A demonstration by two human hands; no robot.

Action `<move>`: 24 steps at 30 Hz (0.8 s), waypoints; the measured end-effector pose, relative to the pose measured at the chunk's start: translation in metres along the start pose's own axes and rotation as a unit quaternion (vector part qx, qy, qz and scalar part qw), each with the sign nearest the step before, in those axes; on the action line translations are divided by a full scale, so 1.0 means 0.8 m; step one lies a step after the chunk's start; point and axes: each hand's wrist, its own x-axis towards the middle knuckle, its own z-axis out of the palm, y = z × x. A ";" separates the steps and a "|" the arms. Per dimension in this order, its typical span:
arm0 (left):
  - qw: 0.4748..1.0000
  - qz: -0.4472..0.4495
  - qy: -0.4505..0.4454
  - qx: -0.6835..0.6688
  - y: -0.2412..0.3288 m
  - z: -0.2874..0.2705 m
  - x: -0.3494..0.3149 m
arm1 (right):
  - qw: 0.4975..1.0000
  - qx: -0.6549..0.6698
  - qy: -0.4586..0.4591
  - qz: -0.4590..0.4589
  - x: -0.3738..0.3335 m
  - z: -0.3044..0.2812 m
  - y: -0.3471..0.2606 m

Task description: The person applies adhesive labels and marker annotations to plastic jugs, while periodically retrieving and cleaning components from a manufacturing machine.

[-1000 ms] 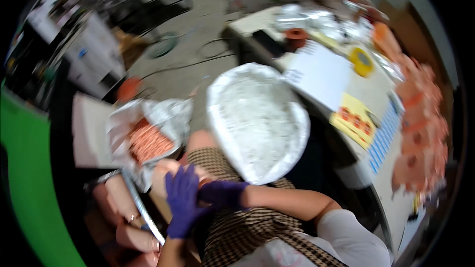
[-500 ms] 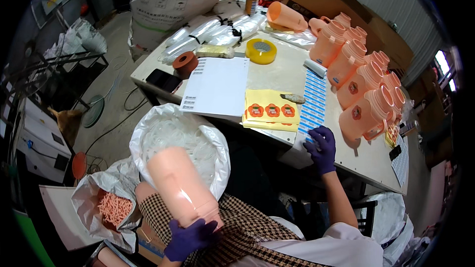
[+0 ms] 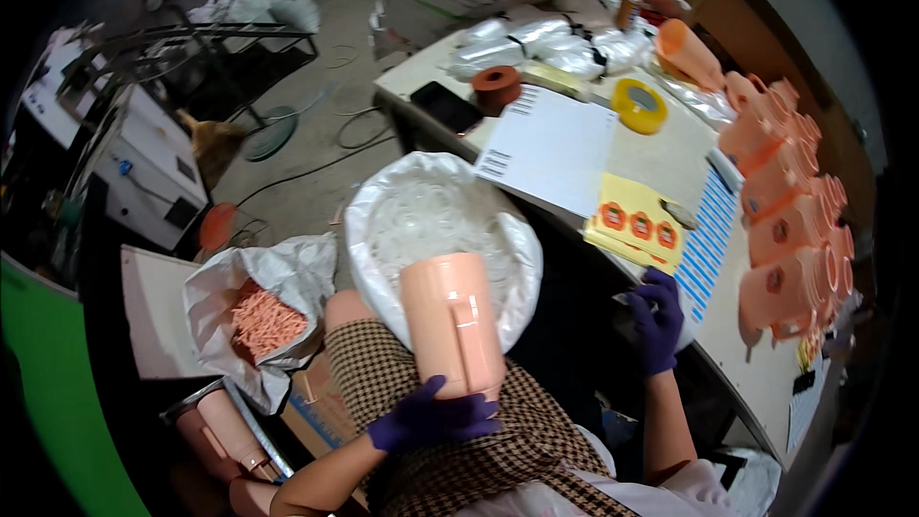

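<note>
Left: white sack (image 3: 212,280) of pink pieces (image 3: 268,324); grey floor (image 3: 345,10) behind. Centre: left hand (image 3: 431,418) gripping handled jug (image 3: 436,316) by its near end, above the lap. Right hand (image 3: 659,321): fingers bent (grip unclear), at the worktop (image 3: 661,161) edge; peach containers (image 3: 773,299) stand farther right.

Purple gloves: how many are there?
2: one on the left hand, holding a peach jug; one on the right hand, near the table. Others could be hidden.

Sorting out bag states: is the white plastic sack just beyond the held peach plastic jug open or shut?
Open: the white plastic sack gapes wide, showing translucent ring-like pieces past the peach plastic jug.
</note>
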 end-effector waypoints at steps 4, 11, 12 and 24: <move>0.999 0.002 -0.022 -0.035 0.007 0.024 -0.013 | 0.962 0.122 -0.245 -0.005 0.050 0.150 -0.058; 0.996 -0.022 -0.002 -0.088 0.001 0.007 -0.012 | 0.898 0.095 -0.428 0.038 0.067 0.242 -0.075; 0.995 0.039 -0.020 0.091 0.003 0.019 -0.014 | 0.901 0.086 -0.422 0.042 0.064 0.244 -0.068; -0.588 0.568 -0.346 0.461 -0.172 -0.127 -0.068 | 0.877 0.264 -0.285 0.281 -0.008 0.154 -0.100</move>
